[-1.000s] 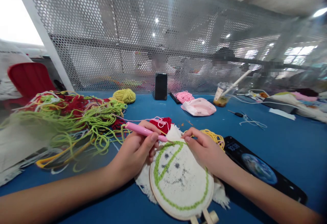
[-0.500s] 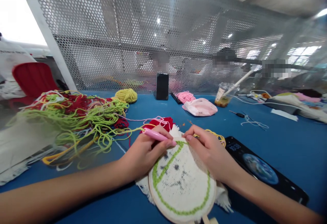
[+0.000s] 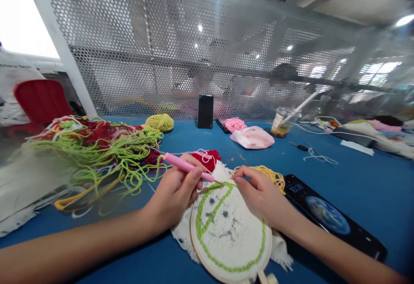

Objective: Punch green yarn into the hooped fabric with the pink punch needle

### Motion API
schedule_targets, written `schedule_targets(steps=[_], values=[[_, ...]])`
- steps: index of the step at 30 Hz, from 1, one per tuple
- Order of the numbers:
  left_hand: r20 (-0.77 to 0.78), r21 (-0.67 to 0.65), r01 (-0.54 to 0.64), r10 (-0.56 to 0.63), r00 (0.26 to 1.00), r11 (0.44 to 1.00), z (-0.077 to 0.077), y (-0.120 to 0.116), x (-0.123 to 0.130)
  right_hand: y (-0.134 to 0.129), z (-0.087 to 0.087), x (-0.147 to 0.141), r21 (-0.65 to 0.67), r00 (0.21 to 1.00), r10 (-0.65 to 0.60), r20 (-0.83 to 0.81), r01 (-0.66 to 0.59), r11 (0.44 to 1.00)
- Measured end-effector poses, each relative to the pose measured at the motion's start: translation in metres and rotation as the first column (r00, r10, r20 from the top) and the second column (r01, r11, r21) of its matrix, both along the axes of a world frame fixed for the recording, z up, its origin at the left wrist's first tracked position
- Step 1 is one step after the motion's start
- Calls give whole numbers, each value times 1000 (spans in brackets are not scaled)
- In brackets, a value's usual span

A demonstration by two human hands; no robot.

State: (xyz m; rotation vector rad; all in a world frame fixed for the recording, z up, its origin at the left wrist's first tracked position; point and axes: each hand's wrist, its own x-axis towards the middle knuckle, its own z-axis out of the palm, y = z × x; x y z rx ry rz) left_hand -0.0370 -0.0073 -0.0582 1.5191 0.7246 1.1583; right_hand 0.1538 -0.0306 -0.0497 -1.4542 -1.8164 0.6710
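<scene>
Firstly, at far left of the embroidery hoop [image 3: 194, 241]: red chair [image 3: 39, 100], beyond the edge of the blue worktop [image 3: 362, 180].

Yarn heap [image 3: 103, 143], left of the hoop: loose tangle, lime green, red and white.

Yellow-green yarn ball [image 3: 160, 122]: beyond the hoop, to its left.

Left hand [image 3: 177, 187], at the hoop's upper left: fingers and thumb closed round a pink pen-shaped tool [image 3: 181, 163], its thin tip at the green loops; contact with the cloth cannot be told.

Black phone [image 3: 205, 112]: standing upright, well beyond the hoop.

Red yarn [image 3: 208, 159]: just beyond the hoop.

The hoop itself: wooden, in front of the person, between the hands, framing white cloth [image 3: 231, 249] with fringed edges, a green looped outline and dark marks.

Pink yarn [image 3: 234, 124] and pink-and-white plastic bag [image 3: 252, 137]: beyond the hoop; bag's contents hidden.

Right hand [image 3: 260, 191]: fingers bent at the hoop's upper right edge; whether the fingertips grip rim or thread cannot be told.

Yellow yarn [image 3: 270, 175]: right of the hoop, partly behind that hand.

Clear plastic cup [image 3: 279, 122], far beyond the hoop, rightward: brownish contents low inside, pale straw [image 3: 304, 106] leaning right.

Large phone [image 3: 333, 215]: right of the hoop, lying face up, screen lit.
</scene>
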Motion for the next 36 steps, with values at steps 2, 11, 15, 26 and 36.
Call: schedule_targets(steps=[2, 11, 15, 26, 36], values=[[19, -9, 0, 0, 1000, 1000, 1, -1, 0, 0, -1, 0, -5, 1000, -5, 4, 5, 1000], [-5, 24, 26, -26, 1000, 999, -4, 0, 0, 0, -3, 1, 0, 1000, 0, 12, 0, 1000], [-143, 131, -10, 29, 989, 991, -3, 0, -1, -2, -2, 0, -10, 1000, -11, 27, 11, 1000], [-423, 345, 109, 51, 905, 932, 8, 0, 11, -10, 12, -5, -8, 998, -1, 68, 2, 1000], [-267, 206, -39, 95, 959, 978, 0, 1, 3, -2, 2, -1, -30, 998, 35, 52, -34, 999]])
